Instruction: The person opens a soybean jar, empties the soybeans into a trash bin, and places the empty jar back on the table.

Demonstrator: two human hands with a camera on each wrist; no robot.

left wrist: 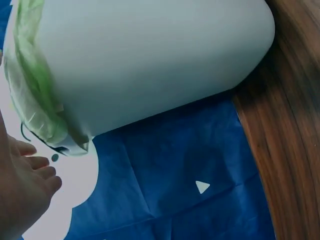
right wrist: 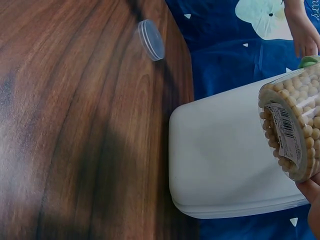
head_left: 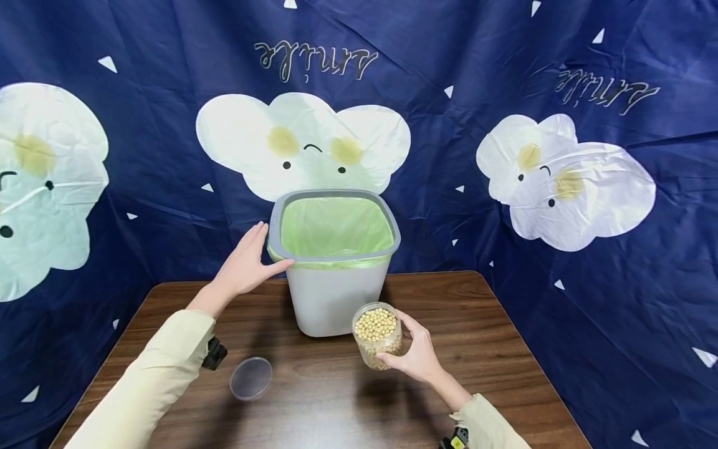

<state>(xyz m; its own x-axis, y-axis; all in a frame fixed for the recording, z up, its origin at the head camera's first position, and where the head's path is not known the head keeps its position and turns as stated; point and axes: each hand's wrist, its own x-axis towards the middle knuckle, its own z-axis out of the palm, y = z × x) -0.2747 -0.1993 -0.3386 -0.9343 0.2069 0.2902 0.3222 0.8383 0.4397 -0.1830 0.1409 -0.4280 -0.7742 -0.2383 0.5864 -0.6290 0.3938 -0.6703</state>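
Clear plastic lid, loose on wooden table, nr front-left edge. Right hand: fingers wrapped round open jar of beans, held just in front of bin. Left hand: fingers straight, thumb on bin rim, left side. Bin w/ green liner, centre-back. Blue cloth backdrop behind.
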